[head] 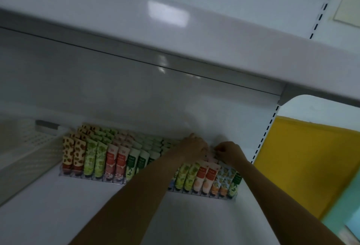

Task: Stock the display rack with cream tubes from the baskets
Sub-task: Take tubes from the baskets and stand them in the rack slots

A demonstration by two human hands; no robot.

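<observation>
The person stands at a white shelf [194, 219] and reaches both arms deep inside. The display rack [65, 175] sits on it, and it is nearly full of cream tubes [101, 157]. They stand cap down in neat lines, front to back. The left hand [194, 146] and the right hand [230, 152] are close together at the back of the rack, over the lines on the right side. The fingers of both hands are bent. It is dim and blurry there, so I cannot tell if they hold a tube or nothing at all. No basket is in sight.

I think the person is fitting a tube into a back line. To do it well, the tube should go in straight, cap down, picture facing out, in the line with the same colour. The hands should move gently, because one bump could tip the front tubes like dominoes. The upper shelf [194, 36] hangs over the rack, so it is best to reach in low.
</observation>
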